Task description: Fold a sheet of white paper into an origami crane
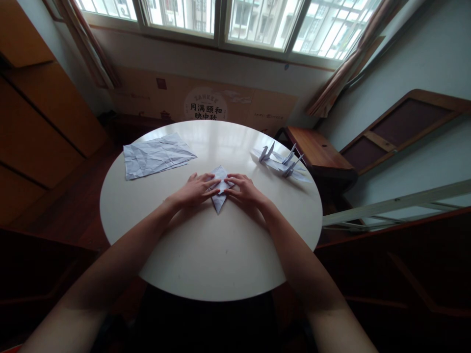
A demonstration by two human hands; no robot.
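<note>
A small folded piece of white paper, kite-shaped with one point toward me, lies flat in the middle of the round white table. My left hand rests over its left side, fingers stretched out across the paper. From the right, my right hand lies on the opposite side with its fingers extended and slightly apart. The fingertips of both hands nearly meet over the paper's centre. Parts of its left and right edges are hidden under the fingers.
Creased sheets of paper lie at the table's back left. Several folded paper cranes stand at the back right. Beyond the table are a wooden side table, a cardboard panel with printed characters, and barred windows.
</note>
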